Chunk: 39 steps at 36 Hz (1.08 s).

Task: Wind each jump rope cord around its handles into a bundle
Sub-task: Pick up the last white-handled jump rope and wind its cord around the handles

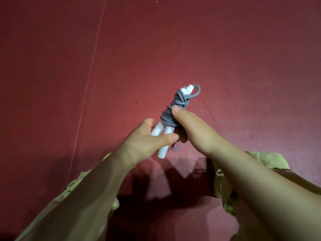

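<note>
Our left hand (pixel 145 141) is clamped on the lower ends of the two white handles (pixel 162 134), thumb across them; our right hand (pixel 192 127) is closed around the grey cord (pixel 175 108) wound about them, thumb pressing the coils. The bundle is held tilted in the air between both hands, above the dark red surface (pixel 243 58), one small loop free at the top, another hanging below the right palm. Pale green sleeves (pixel 271 160) at both forearms
</note>
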Available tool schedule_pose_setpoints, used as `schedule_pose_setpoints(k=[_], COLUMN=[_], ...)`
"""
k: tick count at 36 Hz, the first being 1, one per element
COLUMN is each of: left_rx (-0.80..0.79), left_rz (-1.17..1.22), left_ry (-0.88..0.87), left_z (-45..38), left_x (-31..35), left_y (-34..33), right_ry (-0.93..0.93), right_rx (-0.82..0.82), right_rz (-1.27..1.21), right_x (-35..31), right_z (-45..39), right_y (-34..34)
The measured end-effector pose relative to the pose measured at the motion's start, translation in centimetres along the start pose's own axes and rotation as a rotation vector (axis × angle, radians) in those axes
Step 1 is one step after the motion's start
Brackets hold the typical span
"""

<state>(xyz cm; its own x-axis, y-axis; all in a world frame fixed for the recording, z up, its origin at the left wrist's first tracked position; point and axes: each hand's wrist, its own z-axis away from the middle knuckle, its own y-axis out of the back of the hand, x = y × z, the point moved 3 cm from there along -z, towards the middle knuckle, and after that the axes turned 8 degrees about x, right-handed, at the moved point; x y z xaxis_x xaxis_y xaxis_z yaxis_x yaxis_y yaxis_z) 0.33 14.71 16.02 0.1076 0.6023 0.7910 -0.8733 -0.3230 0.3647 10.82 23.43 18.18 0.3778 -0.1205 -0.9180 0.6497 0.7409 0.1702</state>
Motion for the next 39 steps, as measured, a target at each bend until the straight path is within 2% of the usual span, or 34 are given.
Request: schedule_pose_setpoints(k=[4,8,10,12,15,17,19,21,25,29,34,39], left_rx=[-0.019,-0.191,-0.344,-0.589,-0.965,-1.073,-1.067,-1.000,-0.844,-0.769,-0.699,-0.542], left_rz=[-0.017,0.113,0.330,0.487,0.735,0.872,0.896,0.863,0.790,0.738,0.670,0.522], left_ry=[-0.028,-0.035,0.099,0.210,0.239,0.227,0.208,0.233,0.298,0.330,0.276,0.269], left_z=[0.0,0.5,1.2,1.8,2.8,3.3,3.4,3.2,2.3,1.8,1.8,1.4], left_x=[0.0,0.4,0.4,0.3,0.7,1.2,1.3,1.3,0.9,0.6,0.9,0.6], left_y=[-0.5,-0.6,-0.6,-0.8,-1.3,-1.8,-2.3,-2.6,-2.2,-1.8,-1.5,-0.9], right_ry=[0.057,0.015,-0.031,-0.053,-0.034,-0.035,-0.009,0.009,-0.057,-0.094,-0.074,-0.098], right_rx=[-0.073,0.016,0.055,0.080,0.072,0.075,0.035,-0.023,-0.042,-0.081,-0.093,-0.015], right_rz=[-0.028,-0.203,-0.341,-0.429,-0.588,-0.682,-0.651,-0.521,-0.396,-0.297,-0.236,-0.012], right_x=[-0.5,-0.6,-0.7,-0.6,-0.7,-0.9,-0.9,-1.0,-0.5,0.0,-0.2,0.0], right_z=[0.3,0.1,0.0,-0.2,-0.2,0.1,0.1,0.2,-0.2,-0.4,-0.4,-0.2], right_y=[-0.1,0.1,0.3,0.6,0.7,0.8,0.6,0.3,0.5,0.3,0.3,0.7])
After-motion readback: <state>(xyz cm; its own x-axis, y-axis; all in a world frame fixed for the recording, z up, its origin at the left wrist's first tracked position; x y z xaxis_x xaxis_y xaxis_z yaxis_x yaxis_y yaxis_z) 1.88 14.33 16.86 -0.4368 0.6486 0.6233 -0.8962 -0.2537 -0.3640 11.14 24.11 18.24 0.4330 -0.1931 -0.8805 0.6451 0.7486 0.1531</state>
